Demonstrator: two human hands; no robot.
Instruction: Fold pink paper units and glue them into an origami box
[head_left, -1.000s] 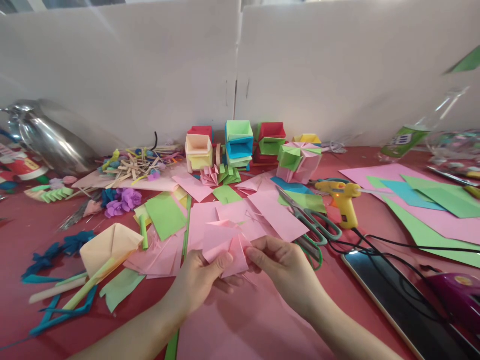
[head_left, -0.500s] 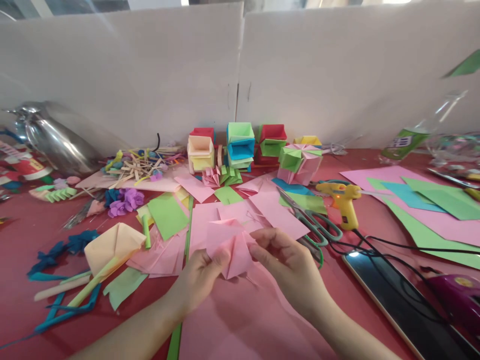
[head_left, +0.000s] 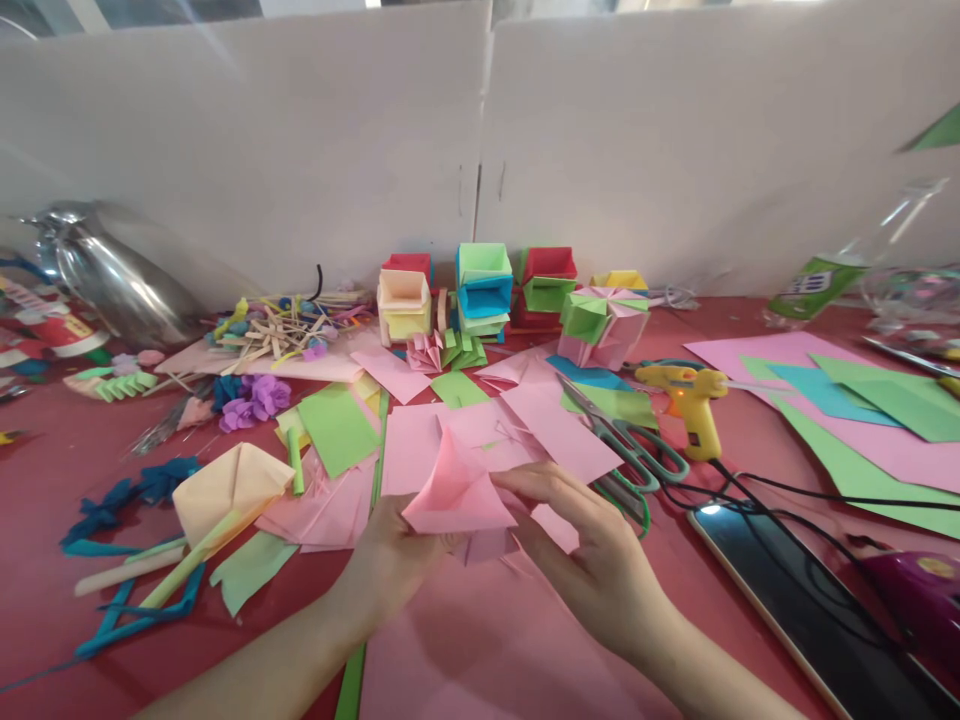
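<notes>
A folded pink paper piece (head_left: 459, 495), shaped like a shallow open pocket with a pointed back flap, is held up between both hands. My left hand (head_left: 401, 550) grips its left corner from below, the fingertips partly hidden behind the paper. My right hand (head_left: 581, 545) is at its right edge, with the index finger on the corner and the thumb lower down, slightly apart. Beneath them lies a large pink sheet (head_left: 487, 640). Flat pink papers (head_left: 559, 430) spread just beyond the hands.
Scissors (head_left: 626, 435), a yellow glue gun (head_left: 690, 400) with black cord, and a phone (head_left: 795, 610) lie at right. Folded paper boxes (head_left: 484, 290) stand at the back. Left are a beige folded paper (head_left: 229, 490), purple flowers (head_left: 259, 400) and a steel jug (head_left: 112, 280).
The pink paper has tipped and spread from a flatter folded shape into an open pocket facing up. My right fingers have moved along its right edge, spreading a little.
</notes>
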